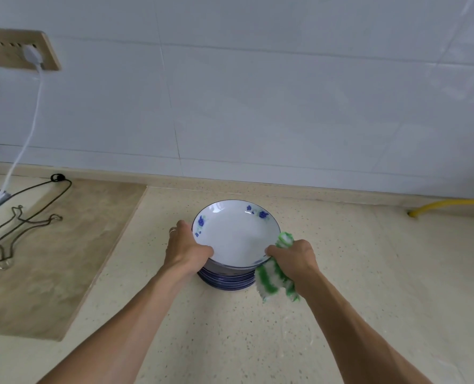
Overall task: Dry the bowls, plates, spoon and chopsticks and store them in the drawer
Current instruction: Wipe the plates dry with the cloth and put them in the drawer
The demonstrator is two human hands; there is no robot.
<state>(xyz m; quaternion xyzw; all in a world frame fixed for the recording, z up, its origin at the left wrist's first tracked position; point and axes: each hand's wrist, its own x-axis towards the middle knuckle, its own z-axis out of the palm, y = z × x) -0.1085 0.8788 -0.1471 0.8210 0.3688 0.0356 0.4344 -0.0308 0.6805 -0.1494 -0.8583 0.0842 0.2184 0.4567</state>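
A white plate point(236, 234) with blue flower prints and a dark blue rim sits tilted on top of a stack of several blue-rimmed plates point(226, 281) on the beige counter. My left hand point(186, 249) grips the top plate's left rim, thumb over the edge. My right hand point(295, 259) holds a green-and-white striped cloth point(273, 275) bunched in its fingers and pinches the plate's right rim through it. The cloth hangs down beside the stack. No bowls, spoon, chopsticks or drawer are in view.
A wooden board point(50, 259) lies on the counter point(369, 273) at the left with a bent wire rack point(22, 220) on it. A white cable point(28, 139) runs down from a wall socket point(16, 49). A yellow hose point(449, 205) lies at the back right. White tiled wall behind.
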